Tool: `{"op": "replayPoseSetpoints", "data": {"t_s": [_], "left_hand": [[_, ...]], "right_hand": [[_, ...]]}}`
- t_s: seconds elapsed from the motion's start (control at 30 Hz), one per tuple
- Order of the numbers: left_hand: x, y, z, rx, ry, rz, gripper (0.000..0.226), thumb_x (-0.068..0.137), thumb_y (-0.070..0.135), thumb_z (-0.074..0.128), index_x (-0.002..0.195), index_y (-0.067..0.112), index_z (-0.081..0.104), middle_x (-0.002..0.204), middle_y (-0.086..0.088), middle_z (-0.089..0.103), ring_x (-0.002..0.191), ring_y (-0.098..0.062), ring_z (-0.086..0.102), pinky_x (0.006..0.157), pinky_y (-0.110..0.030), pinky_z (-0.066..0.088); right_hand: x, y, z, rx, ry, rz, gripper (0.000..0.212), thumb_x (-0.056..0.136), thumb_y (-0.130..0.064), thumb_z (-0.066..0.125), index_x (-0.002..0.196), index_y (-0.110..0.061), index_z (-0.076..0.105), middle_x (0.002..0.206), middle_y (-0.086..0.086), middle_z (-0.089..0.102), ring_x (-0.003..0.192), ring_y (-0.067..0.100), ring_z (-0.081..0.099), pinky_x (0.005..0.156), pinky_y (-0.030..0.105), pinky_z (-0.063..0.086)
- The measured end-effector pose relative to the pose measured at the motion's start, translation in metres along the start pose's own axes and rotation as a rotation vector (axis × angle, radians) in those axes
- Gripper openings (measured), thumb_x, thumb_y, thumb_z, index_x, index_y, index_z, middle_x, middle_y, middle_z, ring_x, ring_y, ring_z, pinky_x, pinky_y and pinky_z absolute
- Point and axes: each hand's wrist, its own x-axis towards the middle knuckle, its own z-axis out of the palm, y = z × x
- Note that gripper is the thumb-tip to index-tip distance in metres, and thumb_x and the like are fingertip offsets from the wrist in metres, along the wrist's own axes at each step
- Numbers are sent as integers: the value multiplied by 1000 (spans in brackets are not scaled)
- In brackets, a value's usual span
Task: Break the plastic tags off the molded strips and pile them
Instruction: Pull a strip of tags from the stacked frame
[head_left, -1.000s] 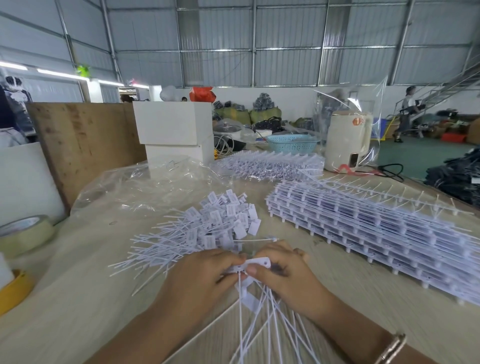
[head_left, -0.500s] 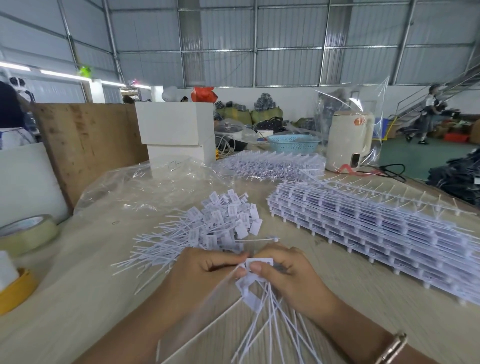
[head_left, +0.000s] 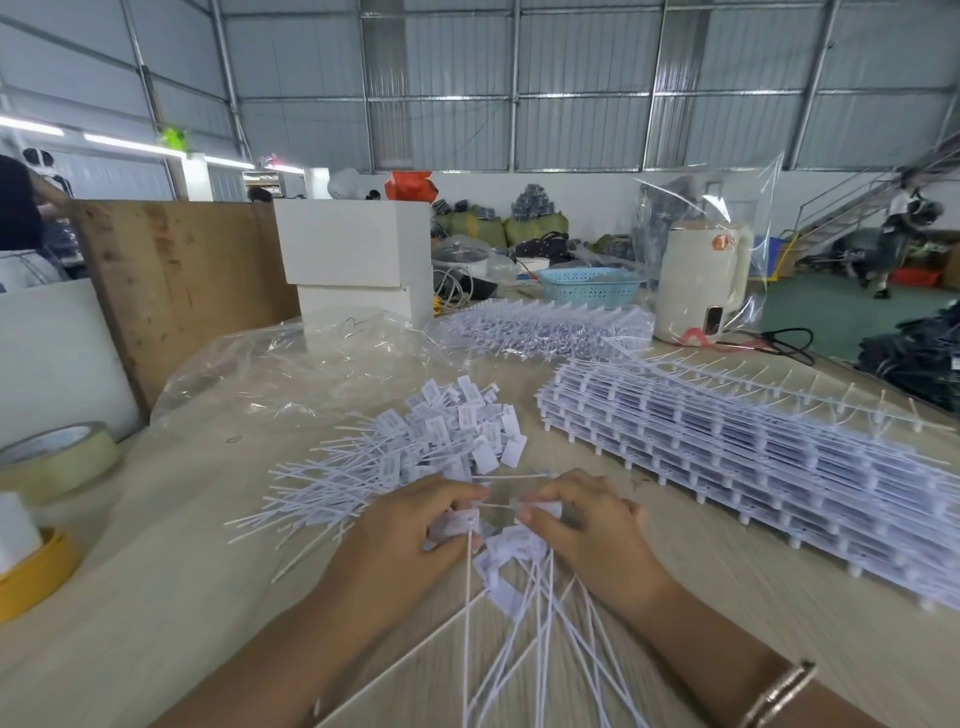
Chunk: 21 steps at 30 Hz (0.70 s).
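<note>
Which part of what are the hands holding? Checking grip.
Left hand pinches one tag's flat head; right hand pinches the molded strip beside it.

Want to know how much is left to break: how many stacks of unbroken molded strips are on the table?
2. One long stack lies right of the hands; a second stack sits farther back, before the blue basket. More may lie beyond the frame.
</note>
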Motion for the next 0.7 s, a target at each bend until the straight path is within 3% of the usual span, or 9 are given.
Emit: {"op": "replayPoseSetpoints", "data": {"t_s": [0.07, 0.17, 0.27, 0.33, 0.37, 0.43, 0.5, 0.57, 0.7], "left_hand": [[1, 0, 4, 49, 17, 7, 37, 74, 9, 77, 105, 25, 69, 91, 23, 58, 87, 6, 56, 70, -9, 42], [5, 6, 12, 15, 70, -18, 42, 72, 4, 76, 108, 23, 66, 98, 19, 52, 92, 9, 52, 73, -3, 38], [7, 11, 15, -136, 21, -79, 60, 74, -3, 72, 113, 39, 54, 112, 15, 46, 102, 5, 52, 85, -5, 40], [6, 13, 12, -142, -36, -75, 64, 77, -4, 69, 113, 44, 46, 121, 16, 40, 114, 7, 44, 93, -4, 33], [5, 14, 9, -99, -42, -53, 61, 77, -3, 68, 112, 42, 47, 123, 17, 38, 118, 10, 39, 93, -2, 29], [3, 16, 1, 38, -5, -7, 47, 77, -2, 65, 103, 35, 50, 115, 16, 41, 111, 8, 41, 88, -6, 34], [1, 23, -11, 174, 17, -26, 29, 74, 8, 57, 84, 34, 46, 90, 16, 51, 87, -5, 52, 72, -24, 44], [0, 28, -23, 340, -92, -145, 6, 73, 29, 44, 68, 26, 46, 65, 10, 53, 62, -7, 51, 55, -27, 40], [-6, 31, -19, 592, -392, -247, 52, 87, 54, 28, 60, 12, 41, 53, 0, 43, 47, -9, 42, 48, -23, 28]], "right_hand": [[2, 1, 2, -73, -22, 31, 9, 84, -48, 61, 90, -47, 54, 98, -20, 53, 103, 1, 40, 80, 29, 18], [3, 1, 0, -8, 51, 16, 6, 87, -47, 55, 93, -47, 53, 99, -22, 54, 104, 1, 44, 87, 30, 23], [1, 2, -9, 86, 180, -12, 9, 90, -39, 51, 83, -44, 54, 92, -23, 57, 95, -3, 49, 93, 36, 36], [0, 4, -20, 76, 203, -14, 16, 92, -33, 52, 77, -38, 56, 79, -20, 57, 78, -6, 50, 79, 21, 40], [0, 5, -28, 14, 159, -8, 21, 94, -31, 52, 74, -33, 56, 71, -16, 56, 67, -3, 50, 67, 15, 39], [0, 5, -46, -172, -48, 42, 32, 95, -34, 49, 66, -24, 56, 58, -9, 51, 49, 3, 43, 52, 19, 34], [-1, 1, -63, -292, -289, 109, 44, 94, -43, 45, 58, -22, 60, 50, -6, 48, 42, 6, 39, 50, 20, 34], [-4, -2, -74, -341, -477, 154, 48, 92, -48, 44, 56, -27, 66, 45, -7, 47, 39, 7, 37, 52, 21, 36], [-13, -12, -62, -248, -655, 149, 31, 85, -36, 50, 62, -19, 60, 54, -7, 44, 50, 9, 39, 59, 27, 33]]}}
